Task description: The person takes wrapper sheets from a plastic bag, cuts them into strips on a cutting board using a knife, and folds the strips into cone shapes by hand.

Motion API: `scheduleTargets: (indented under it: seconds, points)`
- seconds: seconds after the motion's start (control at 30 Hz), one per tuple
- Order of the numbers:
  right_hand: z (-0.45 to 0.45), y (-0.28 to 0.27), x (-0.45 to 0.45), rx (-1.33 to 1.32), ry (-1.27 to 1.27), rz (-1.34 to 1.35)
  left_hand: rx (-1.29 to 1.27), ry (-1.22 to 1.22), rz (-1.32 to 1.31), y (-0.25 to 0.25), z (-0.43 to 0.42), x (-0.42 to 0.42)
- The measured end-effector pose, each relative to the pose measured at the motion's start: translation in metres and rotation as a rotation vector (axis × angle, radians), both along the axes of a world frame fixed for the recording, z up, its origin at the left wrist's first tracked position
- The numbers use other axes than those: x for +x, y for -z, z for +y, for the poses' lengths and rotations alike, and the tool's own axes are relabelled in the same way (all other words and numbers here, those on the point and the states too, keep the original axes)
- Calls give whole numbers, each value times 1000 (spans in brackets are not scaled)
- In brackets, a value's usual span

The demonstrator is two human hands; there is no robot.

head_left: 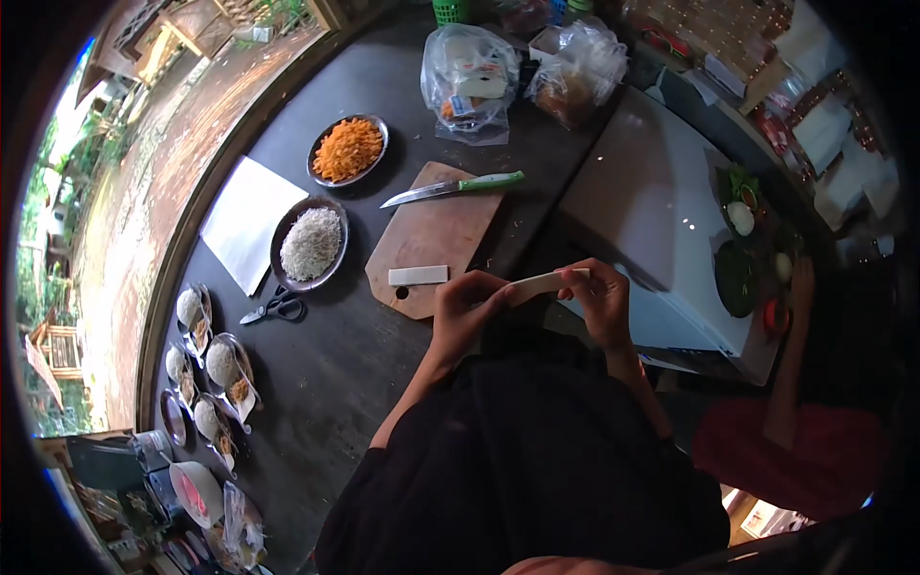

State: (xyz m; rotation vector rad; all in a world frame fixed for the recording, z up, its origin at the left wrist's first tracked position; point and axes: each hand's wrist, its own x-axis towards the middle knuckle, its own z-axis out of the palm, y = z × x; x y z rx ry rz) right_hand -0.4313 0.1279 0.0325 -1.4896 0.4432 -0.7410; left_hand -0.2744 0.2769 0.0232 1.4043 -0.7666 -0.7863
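Between my two hands is a pale flat strip [537, 287], held up in front of my body. My left hand [468, 309] pinches its left end, and my right hand [602, 299] pinches the right end. Just left of my left hand, a white block [418, 276] lies on the wooden cutting board [422, 230], close to the board's hole. Across the far part of the board rests a knife [452, 189] with a green handle, its blade pointing left.
Bowls of orange shreds [348, 150] and white shreds [310, 244], white paper [251, 222], scissors [276, 306] and small plates of rice [222, 365] stand left. Plastic bags [470, 81] lie at the back. A co-worker's arm [794, 355] reaches over the right-hand surface [652, 220].
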Motion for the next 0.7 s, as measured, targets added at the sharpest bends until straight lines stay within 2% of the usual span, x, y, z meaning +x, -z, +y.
scheduleTargets:
  seconds: [0.3, 0.37, 0.5, 0.57, 0.7]
  points:
    - [-5, -4, 10, -17, -116, 30, -79, -104, -78, 3, 0, 11]
    - [-4, -5, 19, -23, -152, 56, -121, -121, 57, 0, 1, 9]
    - [-7, 1, 44, 80, -287, -9, -61, -203, 27, 6, 10, 15]
    - [-11, 6, 57, 52, -283, 14, -102, -266, 137, 5, 17, 17]
    - [-19, 15, 85, -10, -367, 55, -97, -449, 146, 8, 31, 22]
